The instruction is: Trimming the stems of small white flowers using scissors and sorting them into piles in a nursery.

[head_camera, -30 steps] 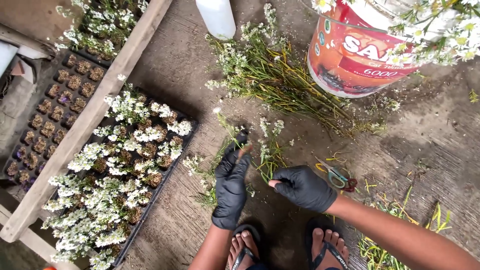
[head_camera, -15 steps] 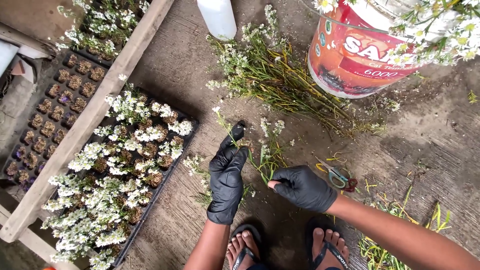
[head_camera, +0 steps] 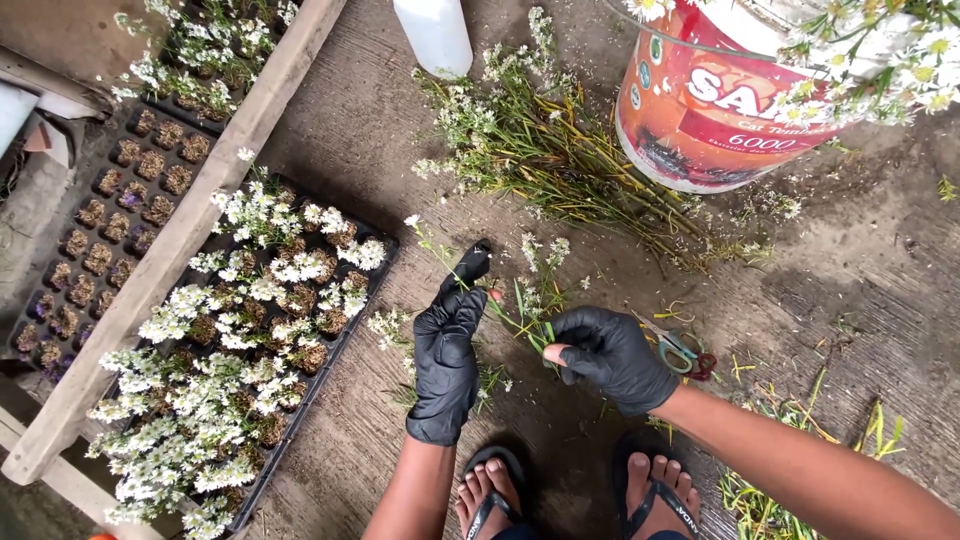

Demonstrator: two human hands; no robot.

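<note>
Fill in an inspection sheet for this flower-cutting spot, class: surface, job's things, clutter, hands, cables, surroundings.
Surface: rough grey concrete floor, strewn with plant bits.
Job's things: thin green flower stem, held between both hands; black seedling tray of small white flowers beside the left hand.
Clutter: pile of cut green stems; small scissors with green and red handles on the floor by the right hand.
Hands: black-gloved left hand pinches the stem's upper part; black-gloved right hand grips its lower end.
Cables: nothing seen.
Surroundings: orange and white plastic bucket holding flowers; white plastic bottle; pale wooden plank; sandalled feet.
</note>
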